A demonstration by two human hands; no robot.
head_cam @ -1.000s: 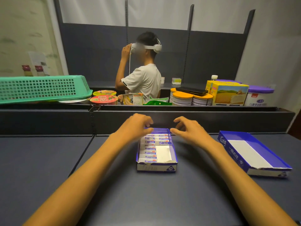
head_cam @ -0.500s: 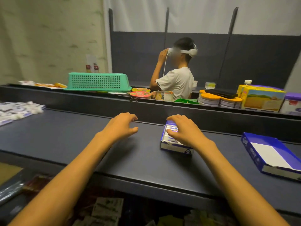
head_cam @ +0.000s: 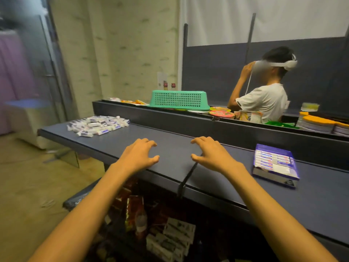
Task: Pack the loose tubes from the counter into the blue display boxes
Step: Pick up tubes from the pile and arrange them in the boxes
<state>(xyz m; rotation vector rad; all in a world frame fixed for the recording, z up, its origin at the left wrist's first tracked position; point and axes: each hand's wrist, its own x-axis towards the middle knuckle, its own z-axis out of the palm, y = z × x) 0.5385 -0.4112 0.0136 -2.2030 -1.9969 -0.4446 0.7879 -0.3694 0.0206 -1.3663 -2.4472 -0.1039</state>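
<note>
While your left hand (head_cam: 140,155) and right hand (head_cam: 213,155) hover empty over the counter (head_cam: 117,142), fingers loosely curled, the loose tubes (head_cam: 98,125) lie heaped at its far left. Well apart, at right, sits the partly filled blue display box (head_cam: 274,164).

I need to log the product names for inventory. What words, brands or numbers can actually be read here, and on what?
None can be read.
Tubes in the blue display box: blue and red print, blurred.
Pile of loose tubes: blue labels, too small.
Cup lids behind the counter: blurred.
Packages under the counter: dark, unreadable.
</note>
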